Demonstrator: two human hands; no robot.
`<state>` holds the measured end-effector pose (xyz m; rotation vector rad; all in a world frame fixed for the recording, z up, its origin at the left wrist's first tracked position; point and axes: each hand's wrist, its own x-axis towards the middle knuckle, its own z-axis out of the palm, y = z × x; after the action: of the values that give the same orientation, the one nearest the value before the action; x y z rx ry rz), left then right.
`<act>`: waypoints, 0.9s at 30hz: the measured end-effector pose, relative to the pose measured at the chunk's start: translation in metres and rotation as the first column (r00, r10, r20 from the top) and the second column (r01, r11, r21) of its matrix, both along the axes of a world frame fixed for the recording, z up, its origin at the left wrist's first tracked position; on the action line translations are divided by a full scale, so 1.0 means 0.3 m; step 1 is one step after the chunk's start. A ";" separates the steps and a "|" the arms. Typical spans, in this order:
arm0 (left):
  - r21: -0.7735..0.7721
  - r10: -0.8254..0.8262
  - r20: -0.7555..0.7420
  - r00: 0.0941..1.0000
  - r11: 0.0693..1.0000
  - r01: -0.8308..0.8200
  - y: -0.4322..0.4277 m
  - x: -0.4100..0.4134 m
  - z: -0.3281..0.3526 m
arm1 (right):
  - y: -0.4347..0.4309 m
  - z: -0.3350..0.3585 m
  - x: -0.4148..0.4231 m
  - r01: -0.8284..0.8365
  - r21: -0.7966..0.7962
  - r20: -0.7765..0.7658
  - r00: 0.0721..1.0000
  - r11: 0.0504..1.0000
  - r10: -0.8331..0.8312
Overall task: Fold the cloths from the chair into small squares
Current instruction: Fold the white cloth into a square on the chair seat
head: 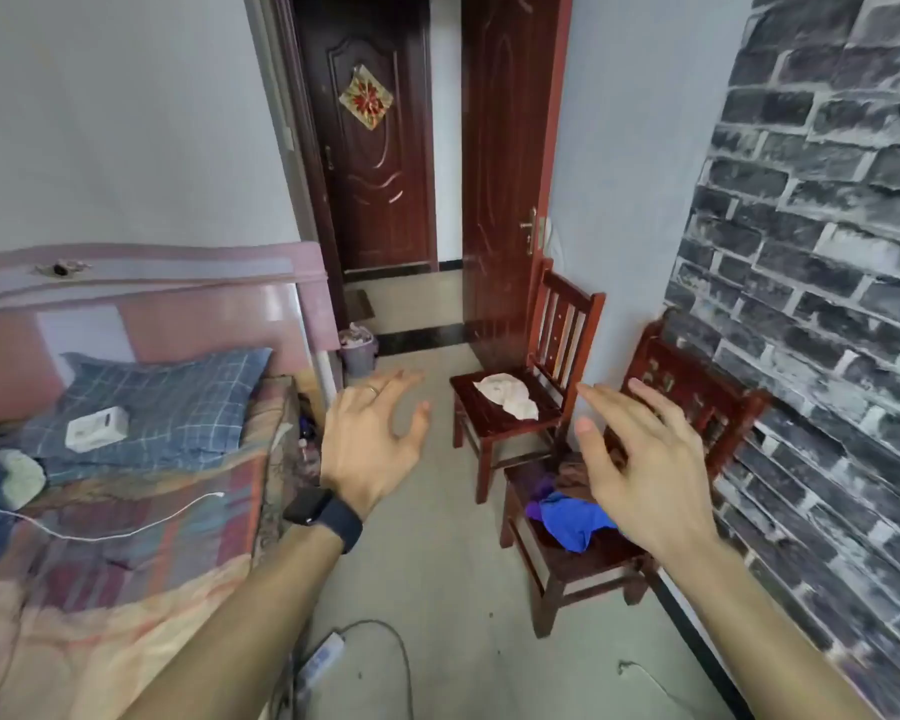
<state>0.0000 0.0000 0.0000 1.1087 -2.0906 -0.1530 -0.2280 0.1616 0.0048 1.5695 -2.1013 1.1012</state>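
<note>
Both hands empty, fingers spread: left hand (372,439), right hand (645,475) reaching out. Cloths (572,517) heaped on near chair (583,563) at 4 o'clock; 1 white cloth (507,394) on far chair (494,418). Nothing folded yet.

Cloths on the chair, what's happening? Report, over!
Left hand open, right hand open, both empty. Blue cloth heaped on near chair, unfolded; white cloth on far chair. Nothing in the way.
</note>
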 end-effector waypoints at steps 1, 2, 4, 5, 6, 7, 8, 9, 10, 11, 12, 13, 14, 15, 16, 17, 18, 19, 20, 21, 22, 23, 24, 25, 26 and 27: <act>0.037 -0.019 0.023 1.000 0.999 0.018 -0.007 -0.004 -0.038 | -0.014 -0.041 -0.005 -0.013 0.034 0.009 1.000 0.999 0.013; 0.041 -0.009 0.053 0.999 0.999 0.007 -0.022 -0.016 -0.080 | -0.038 -0.079 -0.011 -0.009 0.076 0.005 1.000 0.997 0.008; 0.113 -0.014 0.105 0.994 0.994 0.002 -0.044 -0.023 -0.186 | -0.080 -0.185 -0.018 -0.018 0.147 0.039 0.999 0.989 0.013; 0.150 -0.014 0.120 0.993 0.989 -0.004 -0.059 -0.029 -0.234 | -0.109 -0.238 -0.023 -0.024 0.171 0.051 0.999 0.985 0.015; 0.183 -0.014 0.139 0.990 0.983 -0.012 -0.076 -0.036 -0.277 | -0.140 -0.283 -0.027 -0.033 0.191 0.048 0.999 0.981 0.024; 0.214 -0.010 0.160 0.987 0.976 -0.025 -0.099 -0.042 -0.317 | -0.175 -0.322 -0.034 -0.034 0.197 0.051 0.998 0.980 0.025; 0.245 -0.014 0.181 0.983 0.969 -0.031 -0.128 -0.048 -0.351 | -0.210 -0.348 -0.038 -0.039 0.211 0.067 0.997 0.977 0.025; 0.278 -0.023 0.213 0.977 0.960 -0.038 -0.163 -0.058 -0.380 | -0.254 -0.376 -0.047 -0.039 0.218 0.071 0.997 0.975 0.024; 0.312 -0.034 0.240 0.970 0.949 -0.044 -0.207 -0.071 -0.404 | -0.304 -0.393 -0.055 -0.039 0.224 0.071 0.997 0.974 0.024; 0.339 -0.041 0.256 0.966 0.939 -0.050 -0.257 -0.085 -0.425 | -0.359 -0.411 -0.069 -0.049 0.219 0.070 0.997 0.975 0.034; 0.360 -0.045 0.258 0.965 0.931 -0.053 -0.312 -0.101 -0.444 | -0.415 -0.419 -0.080 -0.060 0.222 0.071 0.996 0.973 0.045; 0.374 -0.045 0.254 0.966 0.926 -0.055 -0.371 -0.117 -0.459 | -0.473 -0.434 -0.098 -0.061 0.233 0.071 0.996 0.970 0.046; 0.385 -0.048 0.249 0.967 0.921 -0.053 -0.435 -0.134 -0.470 | -0.532 -0.437 -0.112 -0.055 0.262 0.082 0.996 0.964 0.034; 0.395 -0.056 0.248 0.967 0.918 -0.048 -0.499 -0.154 -0.477 | -0.594 -0.442 -0.127 -0.051 0.287 0.101 0.995 0.957 0.023; 0.415 -0.059 0.245 0.968 0.908 -0.050 -0.562 -0.174 -0.477 | -0.651 -0.435 -0.137 -0.049 0.323 0.136 0.991 0.945 0.005; 0.428 -0.060 0.234 0.970 0.902 -0.047 -0.627 -0.196 -0.479 | -0.709 -0.438 -0.151 -0.047 0.339 0.148 0.989 0.940 -0.004; 0.440 -0.063 0.228 0.972 0.897 -0.045 -0.686 -0.217 -0.476 | -0.761 -0.439 -0.163 -0.039 0.350 0.146 0.989 0.936 -0.013; 0.440 -0.072 0.225 0.972 0.897 -0.035 -0.746 -0.237 -0.474 | -0.811 -0.450 -0.182 -0.034 0.349 0.141 0.990 0.937 -0.017; 0.433 -0.087 0.230 0.969 0.901 -0.022 -0.806 -0.257 -0.469 | -0.860 -0.453 -0.198 -0.029 0.354 0.143 0.989 0.935 -0.023; 0.427 -0.101 0.238 0.966 0.904 -0.011 -0.869 -0.276 -0.464 | -0.914 -0.459 -0.218 -0.025 0.367 0.146 0.989 0.930 -0.031; 0.428 -0.109 0.236 0.966 0.904 -0.003 -0.939 -0.295 -0.459 | -0.970 -0.459 -0.236 -0.019 0.393 0.152 0.987 0.919 -0.045; 0.430 -0.111 0.239 0.965 0.903 -0.002 -1.004 -0.314 -0.454 | -1.020 -0.464 -0.256 -0.011 0.414 0.159 0.985 0.910 -0.061; 0.429 -0.113 0.240 0.964 0.903 -0.001 -1.060 -0.334 -0.447 | -1.063 -0.466 -0.274 -0.001 0.431 0.177 0.981 0.902 -0.083; 0.422 -0.121 0.244 0.962 0.907 0.007 -1.110 -0.356 -0.442 | -1.105 -0.473 -0.295 0.008 0.431 0.187 0.978 0.902 -0.098; 0.417 -0.136 0.257 0.957 0.909 0.017 -1.160 -0.382 -0.437 | -1.147 -0.474 -0.315 0.013 0.432 0.195 0.975 0.902 -0.108; 0.416 -0.151 0.269 0.951 0.909 0.027 -1.212 -0.411 -0.440 | -1.190 -0.478 -0.338 0.018 0.437 0.203 0.972 0.899 -0.118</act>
<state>-0.1233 -0.3636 -0.1320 1.3463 -2.4517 -0.5200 -0.3293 -0.1954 -0.1387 1.5936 -2.6809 0.8586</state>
